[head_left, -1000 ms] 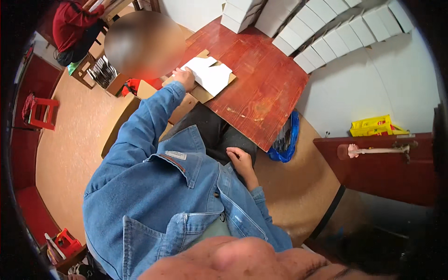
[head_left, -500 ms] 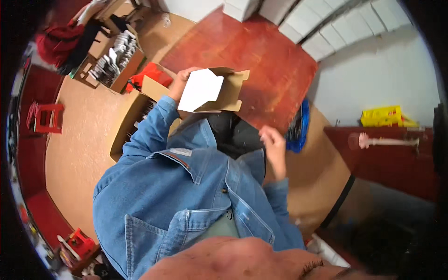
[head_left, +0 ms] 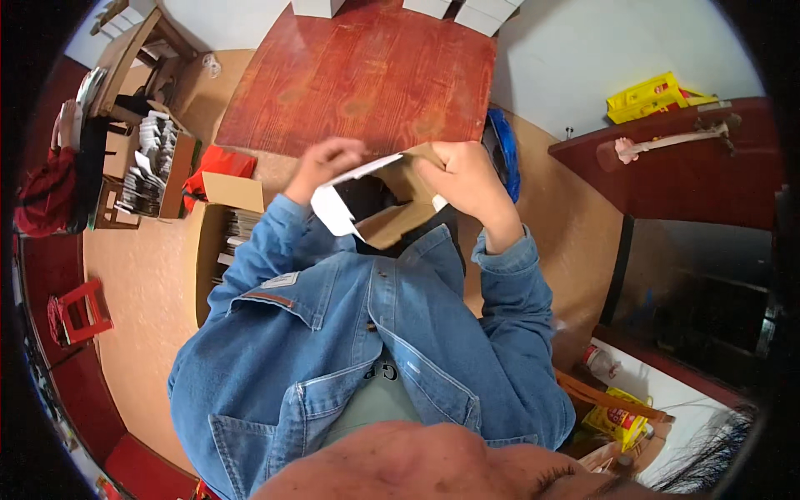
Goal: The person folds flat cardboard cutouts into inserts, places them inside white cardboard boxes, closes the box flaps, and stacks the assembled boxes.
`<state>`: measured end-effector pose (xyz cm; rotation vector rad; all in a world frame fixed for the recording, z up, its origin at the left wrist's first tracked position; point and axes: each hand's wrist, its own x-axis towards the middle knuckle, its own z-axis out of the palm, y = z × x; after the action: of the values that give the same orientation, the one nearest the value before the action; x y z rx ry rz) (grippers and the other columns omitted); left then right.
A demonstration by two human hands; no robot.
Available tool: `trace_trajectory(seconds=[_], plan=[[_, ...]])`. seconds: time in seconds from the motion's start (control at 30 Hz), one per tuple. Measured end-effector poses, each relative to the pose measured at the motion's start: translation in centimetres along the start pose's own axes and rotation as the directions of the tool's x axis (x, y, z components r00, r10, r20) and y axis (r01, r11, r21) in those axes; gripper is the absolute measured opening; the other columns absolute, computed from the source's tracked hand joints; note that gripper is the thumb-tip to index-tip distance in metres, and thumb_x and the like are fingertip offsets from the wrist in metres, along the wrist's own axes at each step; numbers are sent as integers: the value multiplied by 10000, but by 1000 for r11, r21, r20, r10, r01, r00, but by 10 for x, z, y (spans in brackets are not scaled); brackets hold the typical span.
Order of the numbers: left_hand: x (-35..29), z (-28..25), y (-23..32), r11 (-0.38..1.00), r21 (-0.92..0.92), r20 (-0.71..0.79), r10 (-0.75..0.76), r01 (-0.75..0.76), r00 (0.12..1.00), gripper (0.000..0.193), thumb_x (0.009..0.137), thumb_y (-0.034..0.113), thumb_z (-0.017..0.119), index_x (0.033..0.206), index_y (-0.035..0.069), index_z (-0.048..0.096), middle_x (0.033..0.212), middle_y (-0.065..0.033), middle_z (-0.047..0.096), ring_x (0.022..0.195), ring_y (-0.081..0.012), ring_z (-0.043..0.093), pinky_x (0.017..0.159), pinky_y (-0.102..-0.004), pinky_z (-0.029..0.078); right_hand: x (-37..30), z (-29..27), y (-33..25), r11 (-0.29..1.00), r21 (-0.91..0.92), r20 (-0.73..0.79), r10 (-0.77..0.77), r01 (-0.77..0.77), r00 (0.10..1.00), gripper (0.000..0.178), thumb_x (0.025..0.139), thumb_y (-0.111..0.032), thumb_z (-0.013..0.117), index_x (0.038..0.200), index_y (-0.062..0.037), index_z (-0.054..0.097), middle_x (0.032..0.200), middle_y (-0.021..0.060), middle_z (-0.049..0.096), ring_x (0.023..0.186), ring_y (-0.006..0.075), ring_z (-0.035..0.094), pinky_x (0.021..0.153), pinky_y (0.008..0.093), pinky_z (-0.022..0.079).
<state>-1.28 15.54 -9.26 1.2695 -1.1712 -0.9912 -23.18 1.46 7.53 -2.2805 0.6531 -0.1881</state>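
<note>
Red table [head_left: 358, 92] frames handwork

Left hand [head_left: 327, 165] curls its fingers loosely, contact unclear; beside them, an open white-and-brown carton [head_left: 396, 225] is pinched at its edge by the right hand [head_left: 470, 179]. Shaping appears underway; another fold would likely need both hands.

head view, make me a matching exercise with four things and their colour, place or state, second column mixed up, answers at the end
Things:
1. folding carton
2. right hand
3. wooden table
4. plastic bag

Descriptions:
A. blue, beside the right edge of the wooden table
B. red, with grain showing
C. white outside, brown inside
D. gripping the folding carton

Pairs: 1-C, 2-D, 3-B, 4-A
</note>
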Motion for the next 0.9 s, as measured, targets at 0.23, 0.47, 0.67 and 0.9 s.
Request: trace_trajectory(seconds=[0.23, 0.47, 0.67, 0.9], plan=[[-22, -19, 122, 804, 552, -357, 467, -221, 809, 336, 878, 181, 739, 1186, 64, 675, 1205, -84, 682, 1066, -216, 638, 928, -323, 486, 4, 9, 14, 984, 72, -182, 173, -162, 968, 310, 908, -250, 630, 798, 37, 669, 633, 154, 634, 530, 239, 557, 520, 402, 437], [-6, 40, 123, 342, 891, 93, 505, -298, 858, 475, 818, 460, 738, 1161, 133, 692, 1244, -41, 659, 1187, -263, 569, 1085, -456, 340, 18, 29, 36, 949, 248, -177, 244, -197, 953, 294, 936, -235, 622, 847, 39, 679, 660, 112, 652, 557, 197, 571, 532, 353, 449], [-1, 45, 82, 417, 906, -102, 374, -69, 922, 342, 810, 382, 747, 1045, 137, 702, 1268, -67, 609, 1204, -270, 530, 1111, -449, 293, 17, 57, 72, 852, 489, -278, 355, -186, 893, 252, 967, -188, 617, 1014, 44, 702, 802, 81, 695, 718, 162, 635, 634, 252, 486], [15, 64, 84, 318, 939, -274, 468, 130, 840, 409, 769, 319, 803, 1078, 79, 686, 1452, -176, 452, 1260, -348, 496, 1057, -457, 368, 20, 71, 70, 859, 512, -410, 223, 21, 884, 367, 999, -163, 569, 1306, 26, 632, 1167, 151, 709, 1048, 221, 656, 903, 282, 510]])
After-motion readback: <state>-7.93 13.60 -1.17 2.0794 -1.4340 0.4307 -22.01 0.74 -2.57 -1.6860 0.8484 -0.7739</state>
